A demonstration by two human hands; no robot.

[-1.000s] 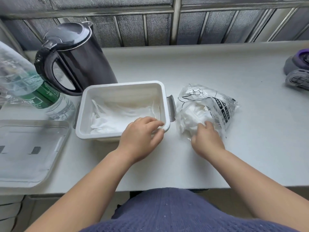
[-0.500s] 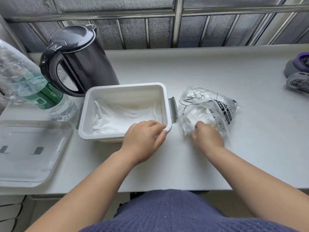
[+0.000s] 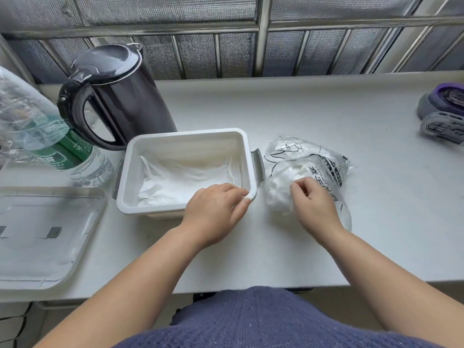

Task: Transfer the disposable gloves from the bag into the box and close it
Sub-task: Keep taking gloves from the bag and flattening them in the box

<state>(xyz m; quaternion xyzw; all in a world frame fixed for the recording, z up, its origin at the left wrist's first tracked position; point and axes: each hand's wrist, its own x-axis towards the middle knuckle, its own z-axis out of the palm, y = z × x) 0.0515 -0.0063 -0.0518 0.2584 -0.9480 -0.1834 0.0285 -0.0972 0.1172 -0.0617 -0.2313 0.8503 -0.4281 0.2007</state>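
Left hand (image 3: 216,209) gripped the near right corner of the white box (image 3: 247,156), some gloves (image 3: 185,187) already inside. Right hand (image 3: 313,204) pinched the bunched gloves at the mouth of the clear bag (image 3: 324,159), just right of the box.

Bag (image 3: 311,169) right of box (image 3: 185,144)

1. One box (image 3: 185,172), open, with an uncounted layer of gloves (image 3: 180,189) in it.
2. One bag (image 3: 311,169), just right of the box.
3. One lid (image 3: 42,234), left of the box.
4. One kettle (image 3: 115,96), behind the box.
5. One bottle (image 3: 45,136), left of the kettle.
6. Two hands: left (image 3: 213,214), right (image 3: 313,204).
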